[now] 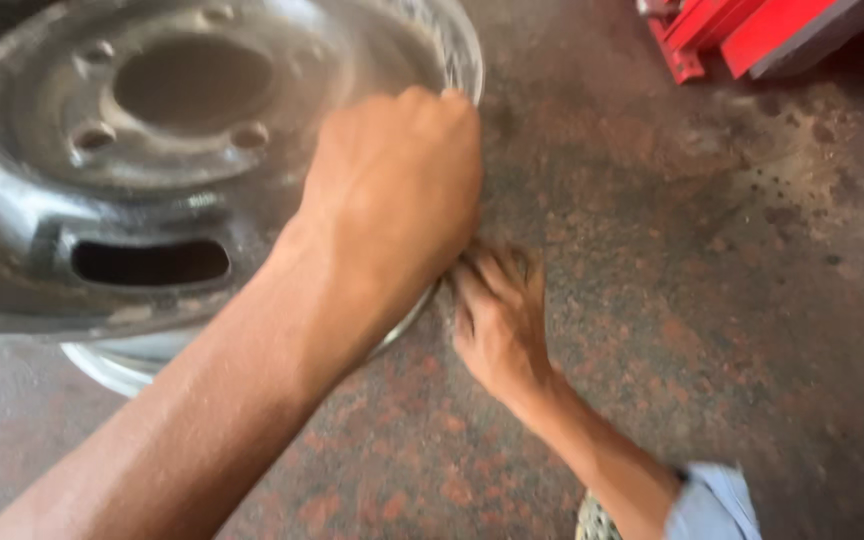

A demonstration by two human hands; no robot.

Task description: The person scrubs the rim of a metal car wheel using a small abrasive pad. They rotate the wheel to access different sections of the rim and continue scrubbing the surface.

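Left hand clenched over the right-hand edge of the steel wheel rim, apparently gripping it; blur hides the fingers. Right hand just below that edge, fingers curled narrow at the rim's lip. Rim lies flat on the stained floor; open room beyond, red equipment well apart.

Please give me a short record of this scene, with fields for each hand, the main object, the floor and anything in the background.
Main object: steel wheel rim, silver, lying on the floor, with round bolt holes and an oblong slot
Left hand: fist at the rim's right edge, seemingly gripping it
Right hand: fingers bent, at the rim's lower right edge by the floor; what it holds cannot be told
Floor: stained, mottled brown and grey
Background: red metal equipment, top right
Image quality: blurred
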